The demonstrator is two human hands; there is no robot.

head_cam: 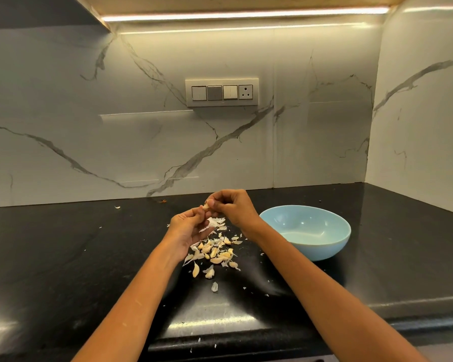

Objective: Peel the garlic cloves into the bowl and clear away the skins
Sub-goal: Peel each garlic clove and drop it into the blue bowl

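Two hands raised over black counter (63, 257); single garlic clove (206, 206) pinched between fingertips of left hand (187, 227) and right hand (233, 207); clove-and-skin pile (215, 253) spread beneath; light-blue bowl (305, 232) set just right of pile.

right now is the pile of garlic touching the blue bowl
Apart. The head view shows bare black counter between the garlic pile and the blue bowl.

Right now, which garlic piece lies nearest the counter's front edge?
The lone pale piece, by itself below the main pile, closest to the front edge of the counter; only tiny flecks lie nearer.
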